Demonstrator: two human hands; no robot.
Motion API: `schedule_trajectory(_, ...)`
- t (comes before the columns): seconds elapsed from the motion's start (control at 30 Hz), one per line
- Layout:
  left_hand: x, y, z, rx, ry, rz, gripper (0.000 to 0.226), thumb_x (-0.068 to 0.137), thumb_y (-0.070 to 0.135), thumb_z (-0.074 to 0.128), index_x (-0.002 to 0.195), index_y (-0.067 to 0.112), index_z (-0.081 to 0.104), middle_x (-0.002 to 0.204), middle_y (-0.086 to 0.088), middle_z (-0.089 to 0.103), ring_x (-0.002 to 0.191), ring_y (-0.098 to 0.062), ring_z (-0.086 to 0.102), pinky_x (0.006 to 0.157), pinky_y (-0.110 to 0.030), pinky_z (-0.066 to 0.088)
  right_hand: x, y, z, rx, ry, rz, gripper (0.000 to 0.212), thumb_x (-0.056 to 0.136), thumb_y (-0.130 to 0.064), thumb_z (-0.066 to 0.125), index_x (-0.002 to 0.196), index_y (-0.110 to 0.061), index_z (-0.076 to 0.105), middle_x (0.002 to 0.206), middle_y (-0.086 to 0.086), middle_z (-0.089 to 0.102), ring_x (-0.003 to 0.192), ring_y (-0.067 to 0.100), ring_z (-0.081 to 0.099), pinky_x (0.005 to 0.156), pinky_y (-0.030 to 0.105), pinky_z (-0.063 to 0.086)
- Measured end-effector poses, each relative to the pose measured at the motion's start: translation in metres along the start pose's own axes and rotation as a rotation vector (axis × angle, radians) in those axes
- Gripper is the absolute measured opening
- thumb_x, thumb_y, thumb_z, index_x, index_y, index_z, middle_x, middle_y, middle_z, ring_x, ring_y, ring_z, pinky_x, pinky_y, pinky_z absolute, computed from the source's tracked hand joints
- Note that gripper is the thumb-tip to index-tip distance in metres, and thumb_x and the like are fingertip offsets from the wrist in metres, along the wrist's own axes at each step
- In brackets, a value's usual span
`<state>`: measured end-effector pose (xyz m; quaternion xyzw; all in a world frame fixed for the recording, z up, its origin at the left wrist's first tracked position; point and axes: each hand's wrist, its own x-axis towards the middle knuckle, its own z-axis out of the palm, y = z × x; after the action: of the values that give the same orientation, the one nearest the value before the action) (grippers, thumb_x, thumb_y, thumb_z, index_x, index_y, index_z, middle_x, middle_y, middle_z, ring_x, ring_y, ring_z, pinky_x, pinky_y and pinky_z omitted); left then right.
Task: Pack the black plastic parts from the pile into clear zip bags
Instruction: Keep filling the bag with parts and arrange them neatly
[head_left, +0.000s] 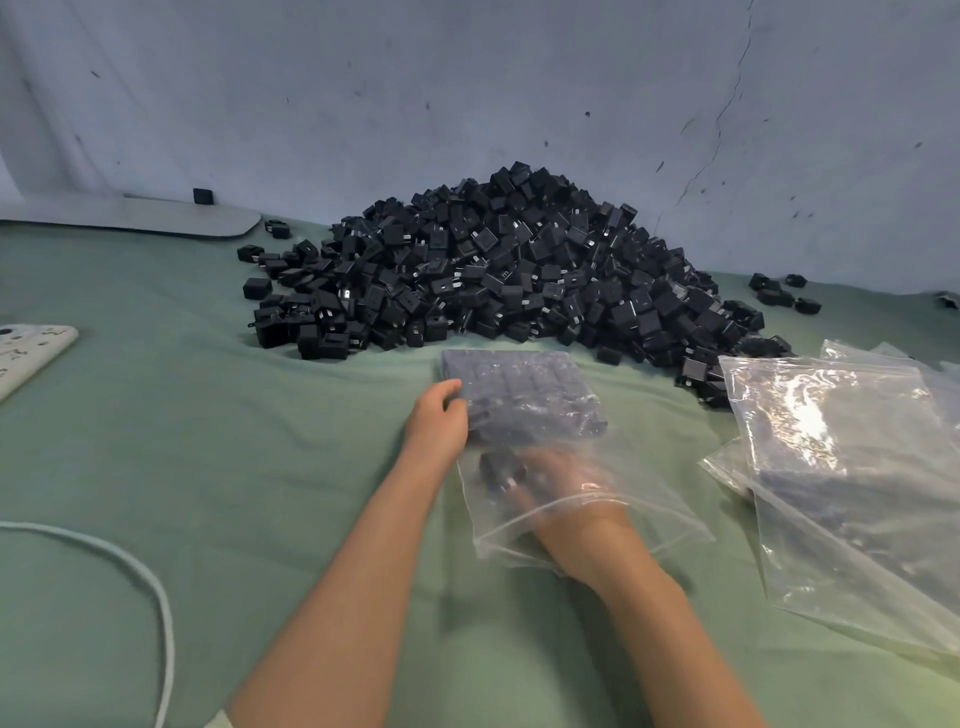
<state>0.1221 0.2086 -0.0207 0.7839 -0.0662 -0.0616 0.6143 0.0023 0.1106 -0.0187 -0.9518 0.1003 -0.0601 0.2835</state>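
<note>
A green cloth (156, 441) covered the desk. At its left edge lay a white power strip (26, 353), and a white cable (150, 587) curved across the near left corner. A flat white base (156, 215) rested at the foot of the scuffed, cracked grey wall (467, 78).

The right grip (550, 483) lies inside the zip bag (597, 525), smeared by motion and veiled by the film. Whether its fingers hold the dark part (498, 470) beside them cannot be told. The left grip (439, 415) pinches the bag's left edge, its fingers out of sight beneath. On the left of the table (208, 467), the power strip (26, 348) and the white cable (156, 587) run off the frame. At the right, the stack of bags (841, 467) is cut by the edge.
</note>
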Motion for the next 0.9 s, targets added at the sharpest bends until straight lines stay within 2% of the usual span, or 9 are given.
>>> schedule_trajectory(0.07, 0.003, -0.006, -0.002, 0.007, -0.028, 0.019, 0.041, 0.093, 0.004, 0.041, 0.133, 0.008, 0.052, 0.136, -0.007, 0.053, 0.12, -0.016, 0.049, 0.095, -0.017, 0.033, 0.009, -0.006, -0.003, -0.087, 0.02, 0.007, 0.028, 0.092, -0.035, 0.056, 0.119, -0.027, 0.059, 0.122, -0.002, 0.056, 0.116, 0.021, 0.052, 0.098, 0.032, 0.043)
schedule_trajectory(0.13, 0.004, -0.009, -0.006, 0.026, -0.08, 0.029, 0.04, 0.092, 0.003, 0.045, 0.132, 0.006, 0.052, 0.135, -0.007, 0.053, 0.118, -0.014, 0.05, 0.093, -0.015, 0.032, 0.012, -0.012, -0.003, -0.068, 0.014, -0.025, 0.023, 0.089, -0.039, 0.059, 0.108, -0.026, 0.065, 0.107, -0.003, 0.064, 0.102, 0.021, 0.06, 0.09, 0.033, 0.048)
schedule_trajectory(0.2, 0.003, -0.01, -0.009, 0.05, -0.145, 0.048, 0.043, 0.092, 0.004, 0.049, 0.135, 0.005, 0.049, 0.136, -0.007, 0.051, 0.121, -0.015, 0.048, 0.101, -0.02, 0.034, 0.015, -0.014, -0.001, -0.006, 0.015, -0.053, 0.004, 0.086, -0.04, 0.06, 0.087, -0.041, 0.064, 0.085, -0.014, 0.063, 0.088, 0.013, 0.06, 0.081, 0.029, 0.049)
schedule_trajectory(0.3, -0.001, -0.01, -0.015, 0.146, -0.256, 0.099, 0.052, 0.09, 0.011, 0.056, 0.14, 0.006, 0.042, 0.135, -0.003, 0.046, 0.119, -0.01, 0.044, 0.1, -0.019, 0.032, 0.023, -0.008, 0.009, 0.005, 0.076, -0.089, 0.027, 0.083, -0.04, 0.062, 0.068, -0.061, 0.054, 0.067, -0.022, 0.054, 0.072, -0.004, 0.052, 0.062, 0.01, 0.036)
schedule_trajectory(0.4, -0.002, -0.008, -0.019, 0.26, -0.352, 0.125, 0.064, 0.089, 0.018, 0.062, 0.145, 0.008, 0.032, 0.146, -0.001, 0.03, 0.128, -0.011, 0.037, 0.102, -0.017, 0.026, 0.029, -0.003, 0.02, 0.038, 0.095, -0.016, 0.01, 0.078, -0.05, 0.057, 0.068, -0.048, 0.055, 0.07, -0.023, 0.056, 0.069, -0.006, 0.052, 0.059, 0.012, 0.034)
schedule_trajectory(0.53, -0.005, -0.005, -0.022, 0.323, -0.421, 0.107, 0.073, 0.089, 0.022, 0.063, 0.149, 0.01, 0.022, 0.157, -0.003, 0.011, 0.14, -0.018, 0.028, 0.115, -0.035, 0.024, 0.032, 0.0, 0.028, 0.055, 0.145, -0.018, 0.018, 0.074, -0.057, 0.051, 0.065, -0.042, 0.056, 0.064, -0.023, 0.056, 0.062, -0.008, 0.051, 0.054, 0.009, 0.03)
schedule_trajectory(0.67, -0.007, -0.003, -0.024, 0.379, -0.435, 0.126, 0.073, 0.089, 0.025, 0.063, 0.149, 0.012, 0.023, 0.157, -0.003, 0.009, 0.139, -0.017, 0.029, 0.114, -0.03, 0.024, 0.035, 0.004, 0.03, 0.062, 0.167, 0.021, 0.024, 0.08, -0.05, 0.058, 0.067, -0.03, 0.056, 0.055, -0.024, 0.047, 0.056, -0.009, 0.045, 0.052, 0.008, 0.027)
schedule_trajectory(0.77, -0.008, -0.003, -0.024, 0.415, -0.438, 0.125, 0.077, 0.089, 0.028, 0.063, 0.15, 0.012, 0.018, 0.158, -0.003, 0.002, 0.141, -0.018, 0.024, 0.114, -0.027, 0.022, 0.036, 0.005, 0.032, 0.04, 0.152, 0.031, 0.011, 0.083, -0.05, 0.058, 0.082, -0.041, 0.051, 0.068, -0.025, 0.045, 0.066, -0.004, 0.044, 0.058, 0.01, 0.027)
schedule_trajectory(0.9, -0.009, -0.003, -0.024, 0.427, -0.43, 0.131, 0.076, 0.089, 0.028, 0.063, 0.15, 0.013, 0.02, 0.158, -0.003, 0.001, 0.141, -0.019, 0.024, 0.114, -0.029, 0.022, 0.037, 0.007, 0.033, 0.031, 0.159, 0.028, 0.012, 0.086, -0.051, 0.054, 0.089, -0.039, 0.055, 0.069, -0.025, 0.043, 0.067, -0.002, 0.043, 0.057, 0.011, 0.025)
